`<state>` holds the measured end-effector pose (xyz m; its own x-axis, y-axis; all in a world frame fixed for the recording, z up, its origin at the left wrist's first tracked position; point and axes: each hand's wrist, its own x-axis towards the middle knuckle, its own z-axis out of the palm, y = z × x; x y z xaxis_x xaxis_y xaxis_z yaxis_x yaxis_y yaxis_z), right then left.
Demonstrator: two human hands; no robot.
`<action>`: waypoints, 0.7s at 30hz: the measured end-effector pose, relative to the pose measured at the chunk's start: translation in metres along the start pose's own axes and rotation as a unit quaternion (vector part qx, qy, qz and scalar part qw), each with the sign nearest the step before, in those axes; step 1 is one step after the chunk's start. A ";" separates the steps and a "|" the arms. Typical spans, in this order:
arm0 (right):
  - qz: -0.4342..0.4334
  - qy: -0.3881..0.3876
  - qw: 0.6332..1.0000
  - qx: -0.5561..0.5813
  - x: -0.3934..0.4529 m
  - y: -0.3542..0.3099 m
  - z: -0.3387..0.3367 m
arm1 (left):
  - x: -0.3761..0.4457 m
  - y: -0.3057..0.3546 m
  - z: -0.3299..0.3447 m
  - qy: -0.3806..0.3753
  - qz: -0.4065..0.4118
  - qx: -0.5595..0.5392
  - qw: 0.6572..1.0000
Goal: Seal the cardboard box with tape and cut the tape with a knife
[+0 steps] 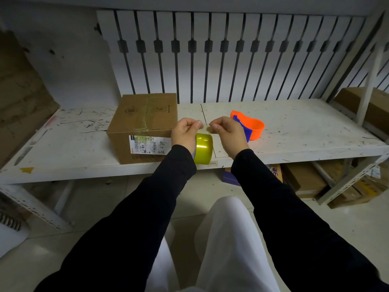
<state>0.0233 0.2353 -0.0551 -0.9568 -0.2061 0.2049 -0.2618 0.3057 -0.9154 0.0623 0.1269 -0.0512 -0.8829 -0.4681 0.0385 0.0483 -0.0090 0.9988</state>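
A closed cardboard box (145, 121) with a white shipping label on its front stands on the white shelf (294, 131), old clear tape along its top seam. A yellowish roll of tape (203, 149) hangs around my left wrist, right of the box. My left hand (185, 133) and my right hand (226, 132) are raised over the shelf's front, each pinching the clear free end of the tape between thumb and forefinger, nearly touching. An orange and blue tape cutter (250, 126) lies on the shelf just behind my right hand.
A white slatted panel (231, 55) backs the shelf. Several cardboard boxes (305, 180) sit on the floor under the shelf at right, another on a shelf at far right (374, 106). A metal upright (370, 81) stands at the right.
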 end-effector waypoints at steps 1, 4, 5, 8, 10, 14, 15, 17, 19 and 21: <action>0.002 0.000 1.000 0.010 -0.001 0.000 0.000 | 0.001 -0.001 0.000 -0.001 0.008 0.011 1.000; 0.007 0.005 1.000 0.022 -0.001 -0.001 0.000 | 0.004 -0.004 0.001 0.004 0.010 0.028 1.000; 0.009 0.006 1.000 0.024 -0.002 -0.001 0.001 | 0.004 -0.005 0.002 0.006 0.006 0.032 0.999; 0.020 0.008 0.999 0.035 -0.003 0.000 0.001 | 0.001 -0.003 0.001 -0.004 -0.017 0.014 1.000; 0.026 -0.002 0.999 0.040 -0.004 0.000 0.000 | 0.001 -0.002 -0.001 -0.037 -0.047 0.003 0.998; 0.031 -0.009 0.997 0.070 -0.006 -0.001 -0.003 | 0.002 -0.001 -0.002 -0.082 -0.026 0.042 0.995; 0.030 -0.010 0.997 0.077 -0.007 -0.001 -0.003 | 0.002 -0.001 -0.002 -0.082 -0.021 0.041 0.996; 0.022 -0.016 0.995 0.092 -0.009 -0.003 -0.004 | 0.003 -0.002 -0.003 -0.073 -0.014 0.042 0.996; 0.011 -0.025 0.996 0.087 -0.009 -0.004 -0.005 | 0.002 -0.003 -0.004 -0.067 -0.010 0.039 0.997; 0.010 -0.031 0.997 0.069 -0.008 -0.004 -0.005 | 0.003 -0.003 -0.004 -0.058 -0.011 0.022 0.998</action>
<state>0.0311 0.2407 -0.0510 -0.9508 -0.2603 0.1679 -0.2187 0.1801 -0.9590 0.0619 0.1218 -0.0547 -0.9321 -0.3618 0.0162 0.0089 0.0218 0.9997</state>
